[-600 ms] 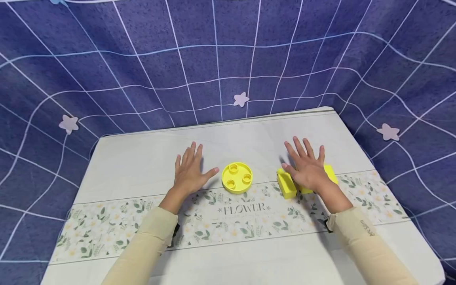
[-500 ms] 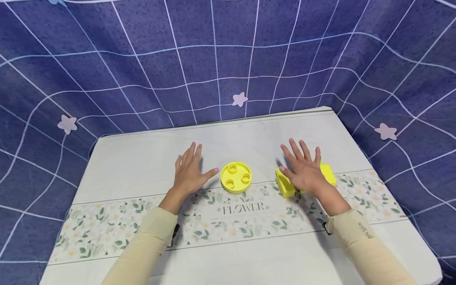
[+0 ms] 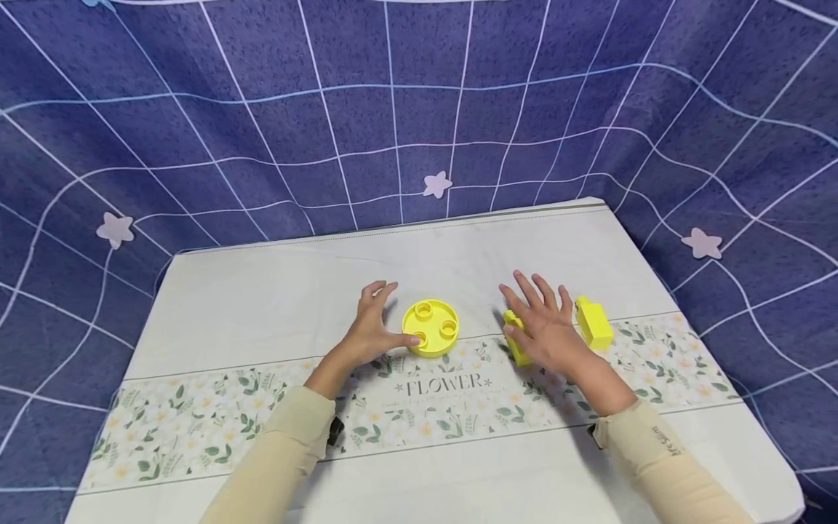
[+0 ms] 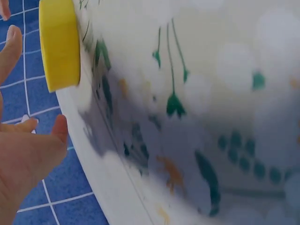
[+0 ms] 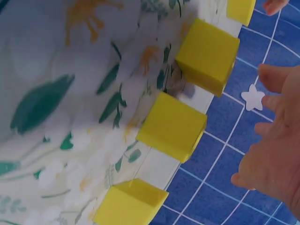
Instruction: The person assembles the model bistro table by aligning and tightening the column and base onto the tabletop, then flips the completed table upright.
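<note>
A shallow round yellow tray (image 3: 435,330) with three raised rings lies near the middle of the table. My left hand (image 3: 366,335) is just left of it, fingers bent and thumb over its near left edge in the head view. In the left wrist view the thumb stands apart from the tray's side (image 4: 60,47). My right hand (image 3: 551,336) spreads its fingers above the yellow blocks, holding nothing. One block (image 3: 519,355) shows partly under its thumb, another (image 3: 594,324) to its right. Three blocks (image 5: 171,127) stand in a row in the right wrist view; the hand hides the middle one from above.
A white cloth with a printed flower band (image 3: 216,415) covers the table (image 3: 262,291). Behind and at both sides hangs a blue curtain (image 3: 366,124) with pale grid lines and stars.
My left hand has shifted right toward the round tray and bent its fingers. The right hand has moved slightly left and nearer, uncovering the rightmost block.
</note>
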`<state>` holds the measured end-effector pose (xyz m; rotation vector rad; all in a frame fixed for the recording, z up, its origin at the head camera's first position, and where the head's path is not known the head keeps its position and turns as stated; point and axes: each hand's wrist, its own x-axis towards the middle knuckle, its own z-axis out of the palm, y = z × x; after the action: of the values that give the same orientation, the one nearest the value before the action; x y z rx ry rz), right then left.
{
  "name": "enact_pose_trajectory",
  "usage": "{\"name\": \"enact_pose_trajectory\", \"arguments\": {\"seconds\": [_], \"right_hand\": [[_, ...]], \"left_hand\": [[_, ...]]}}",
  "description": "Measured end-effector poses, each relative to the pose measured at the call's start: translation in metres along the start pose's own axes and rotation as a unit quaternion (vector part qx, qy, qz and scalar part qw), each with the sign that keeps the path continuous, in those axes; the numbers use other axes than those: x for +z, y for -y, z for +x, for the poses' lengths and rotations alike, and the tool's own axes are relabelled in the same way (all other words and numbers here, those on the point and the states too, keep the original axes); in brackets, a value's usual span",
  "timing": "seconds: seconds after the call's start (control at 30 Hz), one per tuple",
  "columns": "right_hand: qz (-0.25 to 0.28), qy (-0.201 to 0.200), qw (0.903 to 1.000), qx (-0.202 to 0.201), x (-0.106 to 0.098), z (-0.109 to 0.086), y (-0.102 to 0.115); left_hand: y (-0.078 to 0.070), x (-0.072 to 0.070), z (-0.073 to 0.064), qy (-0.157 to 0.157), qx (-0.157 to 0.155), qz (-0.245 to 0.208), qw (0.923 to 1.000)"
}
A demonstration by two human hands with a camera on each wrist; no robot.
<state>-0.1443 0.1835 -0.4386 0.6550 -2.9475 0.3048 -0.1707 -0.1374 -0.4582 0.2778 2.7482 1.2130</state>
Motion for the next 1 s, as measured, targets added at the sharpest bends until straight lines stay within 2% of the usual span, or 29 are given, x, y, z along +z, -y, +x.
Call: {"name": "enact_pose_trajectory", "arguments": {"seconds": [0.13,0.37,0.57,0.83,1.0], "right_hand": [[-0.002,-0.017,0.9998,0.002,-0.004,0.0,-0.005],[-0.03,-0.008,0.9994,0.013,-0.004,-0.001,-0.011],[-0.045,-0.003,0.9989,0.01,-0.002,-0.004,-0.013],[-0.045,-0.012,0.9988,-0.017,0.001,-0.009,-0.016],[-0.042,0.0,0.9988,-0.027,0.005,-0.012,-0.016]], "left_hand": [[-0.001,0.011,0.001,0.013,-0.002,-0.007,0.9999],[0.0,0.023,0.001,0.006,0.001,0.001,1.0],[-0.001,0.03,0.001,0.009,0.002,-0.003,1.0],[-0.006,0.034,0.002,0.023,-0.019,-0.015,0.9995],[-0.005,0.037,0.004,0.028,-0.013,-0.014,0.9994]]}}
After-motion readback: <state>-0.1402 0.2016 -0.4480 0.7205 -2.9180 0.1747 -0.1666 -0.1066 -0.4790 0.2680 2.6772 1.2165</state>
